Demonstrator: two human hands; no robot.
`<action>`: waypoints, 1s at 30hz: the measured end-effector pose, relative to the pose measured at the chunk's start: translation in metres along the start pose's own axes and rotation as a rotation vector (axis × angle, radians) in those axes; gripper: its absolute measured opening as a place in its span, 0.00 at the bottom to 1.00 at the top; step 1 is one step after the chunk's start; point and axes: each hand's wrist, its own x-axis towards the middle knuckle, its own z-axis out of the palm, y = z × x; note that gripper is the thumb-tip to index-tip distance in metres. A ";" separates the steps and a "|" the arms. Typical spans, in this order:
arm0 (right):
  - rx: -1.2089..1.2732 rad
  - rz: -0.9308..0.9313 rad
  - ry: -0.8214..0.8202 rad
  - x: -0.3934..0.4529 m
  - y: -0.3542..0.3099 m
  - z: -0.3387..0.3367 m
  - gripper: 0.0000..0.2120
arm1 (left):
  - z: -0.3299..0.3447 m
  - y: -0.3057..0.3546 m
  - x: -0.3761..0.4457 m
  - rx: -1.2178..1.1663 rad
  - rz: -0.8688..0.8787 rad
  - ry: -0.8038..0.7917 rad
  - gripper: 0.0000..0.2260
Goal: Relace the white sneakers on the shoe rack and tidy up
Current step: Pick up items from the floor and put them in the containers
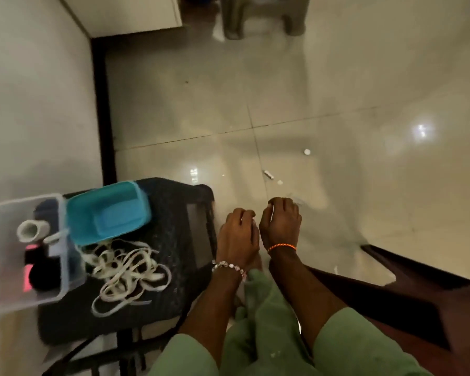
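Both hands hover together above the tiled floor (310, 90), left hand (238, 236) and right hand (281, 222) curled; whether they grasp anything, I can't tell. White laces (125, 270) lie heaped on the dark stool (171, 213).

Just one head-worn camera here, looking steeply down and a bit forward at the glossy tiled floor (296, 109). It sits close above a dark stool (171, 240), which lands lower left of frame, with the floor stretching away beyond it.

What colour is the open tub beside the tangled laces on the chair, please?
Turquoise blue tub, seen in the head view, just above the white laces.
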 end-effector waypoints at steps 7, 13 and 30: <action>-0.118 0.473 -0.144 0.051 0.083 0.029 0.18 | 0.070 -0.021 0.045 0.184 0.114 -0.345 0.06; -0.165 0.555 -0.241 0.097 0.146 0.082 0.21 | 0.145 -0.045 0.085 0.182 0.121 -0.489 0.11; -0.102 0.552 -0.171 0.153 0.279 0.286 0.32 | 0.383 -0.143 0.170 0.196 0.274 -0.726 0.24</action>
